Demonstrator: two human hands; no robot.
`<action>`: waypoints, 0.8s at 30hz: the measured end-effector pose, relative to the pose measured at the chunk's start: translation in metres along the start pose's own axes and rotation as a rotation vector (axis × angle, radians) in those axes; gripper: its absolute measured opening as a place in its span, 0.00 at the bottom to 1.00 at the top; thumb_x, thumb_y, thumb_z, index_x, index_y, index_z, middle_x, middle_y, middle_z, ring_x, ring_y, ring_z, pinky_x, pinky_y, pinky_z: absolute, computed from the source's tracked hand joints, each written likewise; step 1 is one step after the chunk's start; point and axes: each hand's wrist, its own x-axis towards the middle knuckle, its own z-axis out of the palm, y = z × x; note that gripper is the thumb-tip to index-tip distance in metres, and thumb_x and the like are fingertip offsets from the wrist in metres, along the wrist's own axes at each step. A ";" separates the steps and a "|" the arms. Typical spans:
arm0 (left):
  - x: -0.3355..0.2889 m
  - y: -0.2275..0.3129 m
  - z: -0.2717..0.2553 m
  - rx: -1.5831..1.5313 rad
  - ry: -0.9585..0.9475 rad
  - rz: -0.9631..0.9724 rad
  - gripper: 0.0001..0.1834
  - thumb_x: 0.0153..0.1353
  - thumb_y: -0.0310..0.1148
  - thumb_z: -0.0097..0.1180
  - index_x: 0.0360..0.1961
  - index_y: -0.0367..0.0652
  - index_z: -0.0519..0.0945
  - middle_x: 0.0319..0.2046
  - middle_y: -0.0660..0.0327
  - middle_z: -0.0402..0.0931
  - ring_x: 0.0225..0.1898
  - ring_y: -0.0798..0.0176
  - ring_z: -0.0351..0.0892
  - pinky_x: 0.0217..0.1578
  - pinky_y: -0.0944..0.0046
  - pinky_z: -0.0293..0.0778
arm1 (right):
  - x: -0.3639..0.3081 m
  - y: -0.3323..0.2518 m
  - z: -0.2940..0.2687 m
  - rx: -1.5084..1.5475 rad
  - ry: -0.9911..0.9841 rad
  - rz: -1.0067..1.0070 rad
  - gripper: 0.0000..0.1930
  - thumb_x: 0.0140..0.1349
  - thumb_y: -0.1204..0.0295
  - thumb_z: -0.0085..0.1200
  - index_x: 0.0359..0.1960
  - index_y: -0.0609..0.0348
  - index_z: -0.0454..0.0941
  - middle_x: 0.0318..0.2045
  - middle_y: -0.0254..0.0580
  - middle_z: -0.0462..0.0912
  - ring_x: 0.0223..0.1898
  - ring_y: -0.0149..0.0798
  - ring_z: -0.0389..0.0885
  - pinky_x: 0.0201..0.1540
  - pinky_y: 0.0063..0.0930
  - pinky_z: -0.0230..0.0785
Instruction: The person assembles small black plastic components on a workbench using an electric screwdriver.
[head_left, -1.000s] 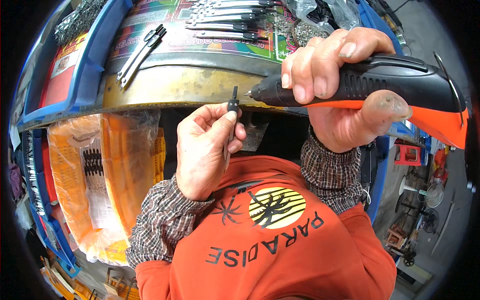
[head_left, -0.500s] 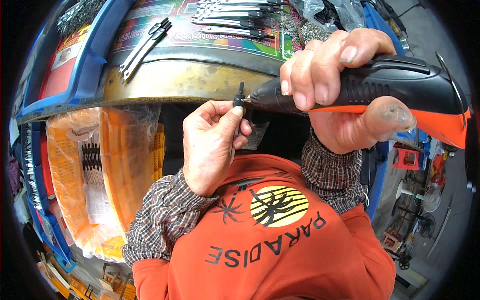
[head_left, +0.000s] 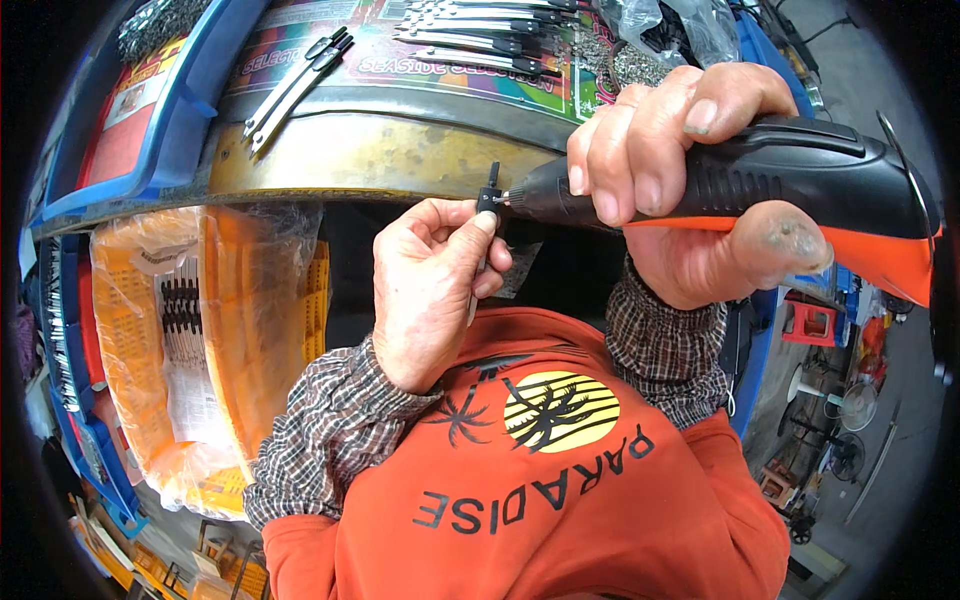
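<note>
A drawing compass [head_left: 489,199] with a black head stands upright in my left hand [head_left: 425,290], pinched between thumb and fingers; its lower legs are mostly hidden by the hand. My right hand [head_left: 690,180] is wrapped round a black and orange electric screwdriver [head_left: 790,165], held level. The screwdriver's tip meets the side of the compass head, at a small screw. Both hands are just in front of the bench edge [head_left: 370,160]. Beyond them on the bench lie two compasses [head_left: 295,92] side by side, with a row of several more compasses [head_left: 480,42] farther right.
A blue tray [head_left: 170,165] sits at the far left of the bench, dark small parts piled behind it. A heap of small metal parts [head_left: 630,66] and clear plastic bags [head_left: 700,30] lie at the back right. Left of me stands a plastic-lined orange crate [head_left: 235,350] holding compasses.
Both hands, the compass and the screwdriver appear slightly farther right, and the bench has shifted a little too. The screwdriver tip stays at the compass head.
</note>
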 end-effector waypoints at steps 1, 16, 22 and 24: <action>0.000 0.001 0.000 -0.001 0.002 0.000 0.06 0.61 0.27 0.52 0.37 0.34 0.72 0.22 0.60 0.73 0.19 0.74 0.68 0.17 0.77 0.62 | 0.001 0.000 0.000 -0.002 -0.009 0.007 0.33 0.50 0.39 0.52 0.44 0.55 0.65 0.25 0.33 0.72 0.23 0.31 0.73 0.32 0.30 0.67; 0.000 0.000 -0.002 -0.036 0.002 -0.020 0.05 0.61 0.24 0.50 0.37 0.32 0.71 0.22 0.58 0.73 0.20 0.73 0.68 0.19 0.76 0.61 | 0.002 0.003 0.003 -0.015 -0.007 -0.009 0.34 0.50 0.38 0.51 0.44 0.55 0.63 0.26 0.32 0.71 0.23 0.30 0.72 0.32 0.29 0.68; -0.001 0.000 0.004 -0.052 0.037 -0.019 0.05 0.62 0.23 0.48 0.36 0.31 0.70 0.21 0.58 0.73 0.17 0.75 0.64 0.16 0.77 0.60 | 0.009 0.002 0.005 -0.012 -0.076 0.021 0.34 0.50 0.38 0.51 0.42 0.56 0.64 0.24 0.32 0.71 0.22 0.30 0.71 0.30 0.29 0.68; -0.002 0.002 0.006 -0.060 0.048 0.004 0.05 0.61 0.23 0.49 0.36 0.31 0.70 0.21 0.59 0.72 0.17 0.75 0.65 0.16 0.78 0.61 | 0.012 0.006 0.009 -0.023 -0.029 0.000 0.33 0.51 0.38 0.50 0.41 0.58 0.64 0.22 0.33 0.70 0.19 0.29 0.70 0.26 0.26 0.67</action>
